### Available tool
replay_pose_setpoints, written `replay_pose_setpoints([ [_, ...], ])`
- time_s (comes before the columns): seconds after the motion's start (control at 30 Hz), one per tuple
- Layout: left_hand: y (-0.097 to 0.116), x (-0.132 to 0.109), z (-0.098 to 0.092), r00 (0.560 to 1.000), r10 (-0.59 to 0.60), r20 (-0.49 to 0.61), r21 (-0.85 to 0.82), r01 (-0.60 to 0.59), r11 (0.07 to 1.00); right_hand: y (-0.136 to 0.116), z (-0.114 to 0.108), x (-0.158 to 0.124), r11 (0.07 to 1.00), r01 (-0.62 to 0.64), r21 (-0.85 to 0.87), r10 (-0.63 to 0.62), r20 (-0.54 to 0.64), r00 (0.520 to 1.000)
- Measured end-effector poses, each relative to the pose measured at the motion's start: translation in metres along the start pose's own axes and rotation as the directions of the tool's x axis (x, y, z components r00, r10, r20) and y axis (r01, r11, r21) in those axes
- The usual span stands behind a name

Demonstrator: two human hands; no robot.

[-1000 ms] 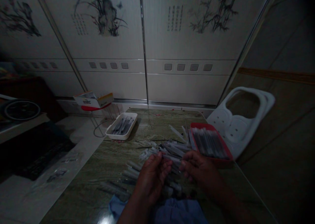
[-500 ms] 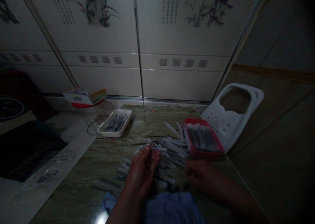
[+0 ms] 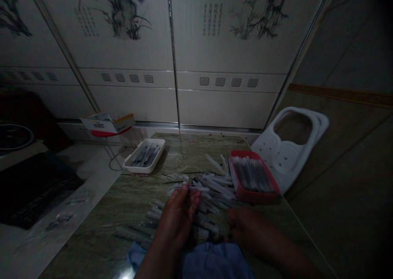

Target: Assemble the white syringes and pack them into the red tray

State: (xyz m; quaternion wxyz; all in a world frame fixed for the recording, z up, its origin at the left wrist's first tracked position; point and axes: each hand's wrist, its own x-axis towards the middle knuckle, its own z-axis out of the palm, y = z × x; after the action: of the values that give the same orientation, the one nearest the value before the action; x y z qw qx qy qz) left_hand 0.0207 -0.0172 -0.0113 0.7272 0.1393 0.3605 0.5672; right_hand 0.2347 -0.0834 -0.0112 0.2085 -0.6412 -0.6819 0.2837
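Observation:
My left hand (image 3: 179, 213) is closed in a pinch over the middle of the table, and a translucent pen barrel (image 3: 199, 188) sticks out sideways from its fingertips. Loose, clear and whitish pen barrels (image 3: 219, 185) lie in a heap just beyond and to the right of it. More barrels (image 3: 155, 210) are spread to its left. My right hand (image 3: 245, 226) is closed like a fist low over the table, in front of the red bin (image 3: 258, 196). Whatever its fingers hold is hidden. The red bin is packed with upright-leaning pen barrels (image 3: 251, 174).
A white tray (image 3: 139, 169) of thin dark pen parts stands at the table's far left. Blue cloth (image 3: 215, 260) covers the near edge. Beyond the right edge leans a white plastic chair (image 3: 288, 156). An open carton (image 3: 107, 123) sits on a red stool behind the tray.
My right hand has shifted slightly left, toward my left hand. The left hand keeps its pinch on the pen barrel. The whole view has tilted up a little.

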Motion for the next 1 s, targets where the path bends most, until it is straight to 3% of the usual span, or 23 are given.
replay_pose_setpoints([
  [0.13, -0.001, -0.001, 0.001, 1.0, 0.0, -0.009, -0.001, 0.0, 1.0, -0.004, -0.006, 0.004, 0.999, 0.022, -0.04, -0.021, 0.015, 1.0],
  [0.3, -0.004, -0.005, 0.003, 1.0, -0.01, 0.024, 0.055, 0.009, 0.998, -0.024, -0.018, 0.009, 0.965, 0.107, 0.24, -0.089, -0.086, 0.992],
  [0.53, -0.006, -0.007, 0.005, 0.997, -0.042, 0.063, 0.114, 0.035, 0.993, -0.035, -0.009, 0.015, 0.883, 0.117, 0.455, -0.03, -0.194, 0.981],
  [1.0, -0.007, -0.01, 0.007, 0.996, -0.053, 0.067, 0.156, 0.042, 0.987, -0.039, -0.008, 0.015, 0.89, 0.139, 0.435, -0.043, -0.223, 0.974],
])
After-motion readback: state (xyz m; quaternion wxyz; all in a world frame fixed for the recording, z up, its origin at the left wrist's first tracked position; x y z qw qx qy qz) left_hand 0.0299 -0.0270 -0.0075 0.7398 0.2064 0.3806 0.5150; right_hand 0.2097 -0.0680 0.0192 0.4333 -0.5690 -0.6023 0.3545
